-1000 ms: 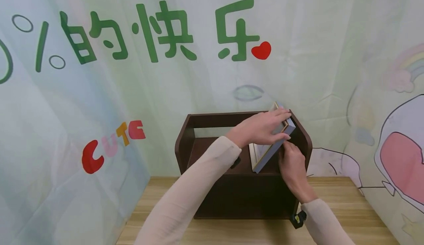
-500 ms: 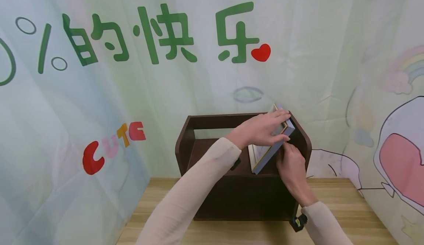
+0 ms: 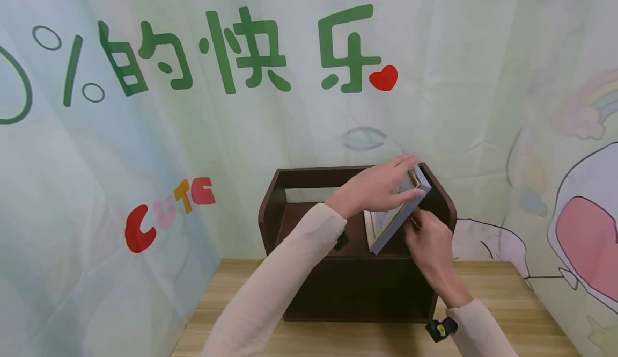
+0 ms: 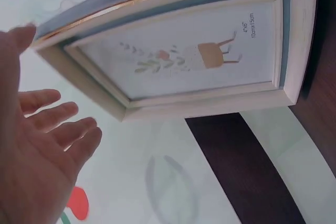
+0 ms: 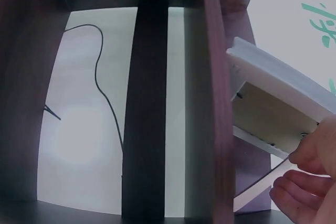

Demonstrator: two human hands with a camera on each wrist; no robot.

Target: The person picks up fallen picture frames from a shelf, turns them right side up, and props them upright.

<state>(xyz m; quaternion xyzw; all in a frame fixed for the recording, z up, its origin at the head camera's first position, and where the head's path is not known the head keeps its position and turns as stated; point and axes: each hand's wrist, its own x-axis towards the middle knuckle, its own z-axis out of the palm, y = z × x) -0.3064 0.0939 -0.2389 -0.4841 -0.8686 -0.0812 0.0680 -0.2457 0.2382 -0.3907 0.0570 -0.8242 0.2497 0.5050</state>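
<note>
A light wooden table (image 3: 507,314) ran beneath both hands, against a printed backdrop. A dark brown wooden shelf (image 3: 357,287) stood directly on it, under the hands. A picture frame (image 3: 393,220) stood tilted inside the shelf, between the hands.

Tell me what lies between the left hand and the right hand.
The photo frame, in the head view: left hand rests on top, right hand behind it.

Tilted picture frame (image 4: 181,51) beside spread left-hand fingers (image 4: 50,116)
</note>
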